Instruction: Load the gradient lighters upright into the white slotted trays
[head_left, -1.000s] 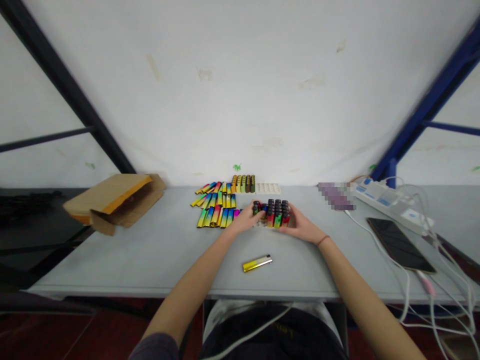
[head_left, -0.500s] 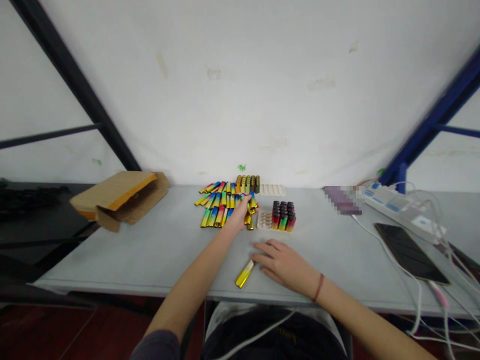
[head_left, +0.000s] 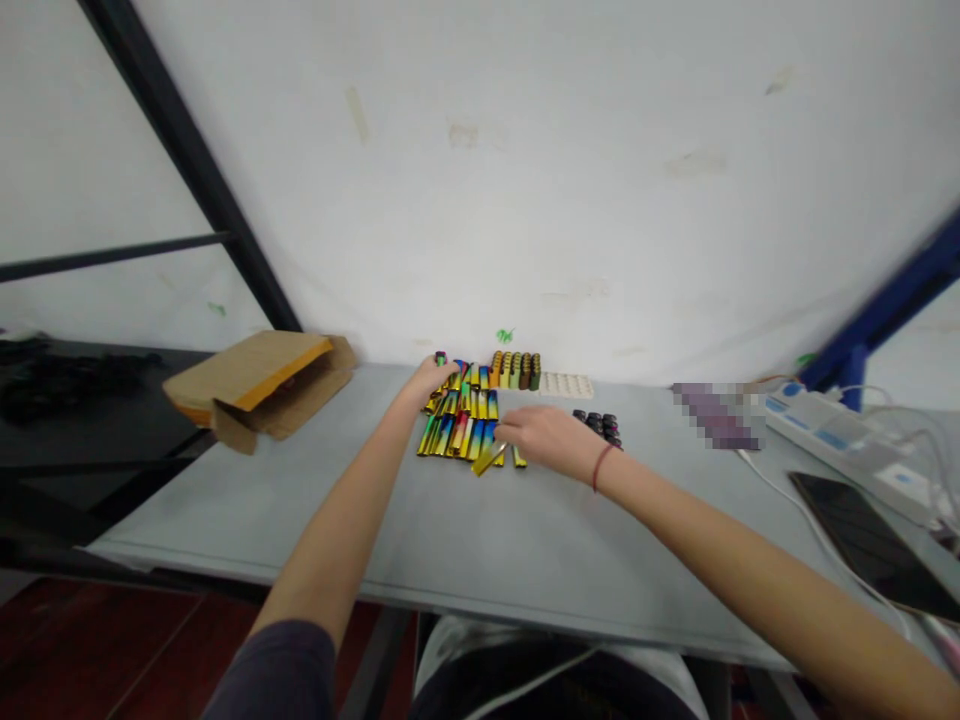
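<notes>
At the left rear of a pile of shiny gold-and-rainbow tubes [head_left: 454,434], my left hand [head_left: 424,382] is closed around one tube [head_left: 440,357], whose dark end pokes up above the fingers. My right hand [head_left: 541,434] pinches a gold tube [head_left: 489,460] at its upper end; it slants down to the left in front of the pile's right side. Behind that wrist, several black-topped tubes [head_left: 598,424] stand upright, partly hidden by the hand and forearm. Their holder is out of sight.
Upright gold-ended tubes [head_left: 515,370] stand behind the pile, beside a white tray with round holes [head_left: 568,384]. A cardboard box [head_left: 251,380] lies open at left. To the right are a dark phone [head_left: 874,535], a power strip [head_left: 847,440] and white cables.
My left hand has moved from the pile's right side to its left rear. My right hand has lifted the gold tube off the front of the table and carried it forward to the pile.
</notes>
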